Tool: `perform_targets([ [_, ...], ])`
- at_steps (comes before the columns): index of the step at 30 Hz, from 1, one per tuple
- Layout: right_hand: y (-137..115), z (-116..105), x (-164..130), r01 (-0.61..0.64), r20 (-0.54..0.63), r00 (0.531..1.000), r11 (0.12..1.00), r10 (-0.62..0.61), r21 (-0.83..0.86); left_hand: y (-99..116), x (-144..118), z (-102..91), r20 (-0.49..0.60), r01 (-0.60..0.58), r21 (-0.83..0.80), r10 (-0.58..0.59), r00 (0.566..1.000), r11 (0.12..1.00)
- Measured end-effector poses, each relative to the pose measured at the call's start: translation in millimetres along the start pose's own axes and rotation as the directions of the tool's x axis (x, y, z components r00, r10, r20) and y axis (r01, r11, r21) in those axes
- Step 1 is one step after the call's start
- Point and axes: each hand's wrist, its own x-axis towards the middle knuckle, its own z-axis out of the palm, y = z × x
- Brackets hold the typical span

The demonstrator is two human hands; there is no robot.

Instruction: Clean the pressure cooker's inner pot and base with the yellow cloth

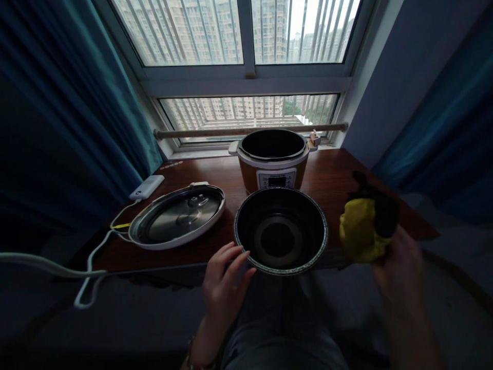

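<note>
My left hand [227,280] has its fingertips and thumb at the near-left rim of a dark round cooker inner pot [280,198], gripping it lightly. The pot stands at the front of the table, its inside facing up. To the right, apart from the pot, my right hand [402,262] is closed on a bunched yellow and black cloth [360,228], both blurred. Behind the pot stands an electric cooker [252,173] with an uncovered dark opening and a front control panel. Left of the pot lies a white-rimmed lid [175,242], its metal underside up.
A white power strip or adapter [147,187] lies at the table's back left. White cables [94,252] run over the left edge. The brown wooden table [221,172] meets a window with a rail [200,133]; blue curtains [127,108] hang on both sides.
</note>
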Motion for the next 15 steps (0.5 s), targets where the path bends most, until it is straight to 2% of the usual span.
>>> perform_targets([
  [2, 10, 14, -18, 0.038, 0.167, 0.986, 0.988, -0.012, -0.15, 9, 3, 3.2, 0.117, -0.142, -0.04, 0.146, 0.982, 0.989],
  [3, 17, 21, -25, 0.123, 0.267, 0.962, 0.96, -0.053, -0.251, 12, 5, 5.9, 0.166, -0.185, -0.073, 0.195, 0.967, 0.98],
  [5, 29, 34, -35, 0.382, 0.444, 0.876, 0.83, -0.187, -0.405, 15, 9, 11.4, 0.224, -0.23, -0.14, 0.257, 0.94, 0.963],
  [7, 37, 43, -41, 0.589, 0.534, 0.781, 0.665, -0.323, -0.459, 16, 12, 15.0, 0.241, -0.246, -0.197, 0.29, 0.926, 0.949],
  [8, 39, 45, -43, 0.645, 0.555, 0.747, 0.597, -0.365, -0.476, 15, 12, 15.9, 0.24, -0.247, -0.211, 0.295, 0.925, 0.946],
  [11, 38, 50, -50, 0.706, 0.6, 0.703, 0.477, -0.381, -0.524, 14, 12, 16.4, 0.226, -0.245, -0.208, 0.29, 0.93, 0.947],
  [15, 31, 60, -68, 0.729, 0.662, 0.676, 0.423, -0.325, -0.538, 13, 9, 17.5, 0.204, -0.224, -0.211, 0.267, 0.942, 0.952],
])
